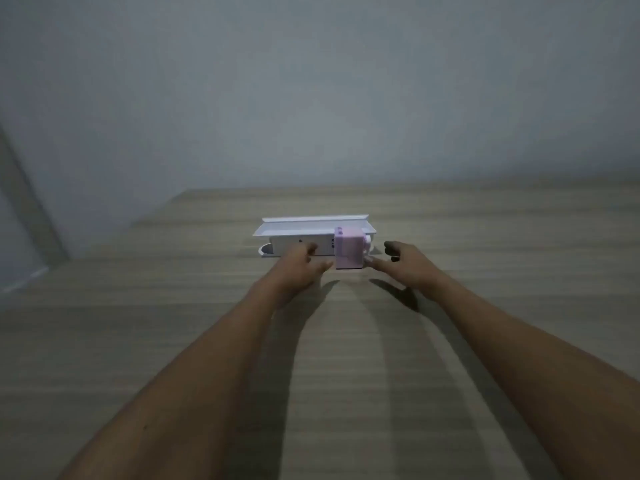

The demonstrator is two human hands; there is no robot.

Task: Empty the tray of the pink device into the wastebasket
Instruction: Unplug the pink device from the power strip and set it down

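Observation:
A small pink box-shaped device (pixel 349 250) stands on the wooden table (pixel 346 341), with a knob on its right side. Right behind it lies a long white rectangular wastebasket (pixel 294 230) with its open lid tilted back. My left hand (pixel 299 266) reaches in from the left, fingers spread, its fingertips at the device's left side. My right hand (pixel 403 263) comes in from the right, fingers apart, with the fingertips touching the device's lower right corner. Neither hand has closed on anything. The device's tray is not visible.
A plain grey wall rises behind the table's far edge. The table's left edge runs diagonally at the left, with floor beyond it. Both forearms stretch across the near tabletop.

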